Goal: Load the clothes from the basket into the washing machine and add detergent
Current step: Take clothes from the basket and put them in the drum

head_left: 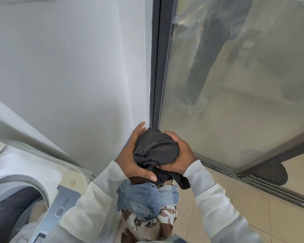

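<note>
A bunched dark grey garment (155,149) is held up in front of me between both hands. My left hand (132,158) cups its left side and underside, thumb curled beneath. My right hand (178,155) grips its right side with curled fingers. Below the hands lie light blue denim clothes (146,199) on top of a brown-and-white patterned cloth (165,216); the basket itself is hidden under them. The top-loading washing machine (63,207) stands at the lower left with its drum opening (16,207) uncovered and its raised lid (21,127) leaning back.
A white wall (68,67) rises straight ahead. A dark-framed sliding glass door (235,85) fills the right side, its track (270,188) running along the beige tiled floor (244,216). A dark round mat (274,172) lies behind the glass. Bare feet (128,235) show at the bottom.
</note>
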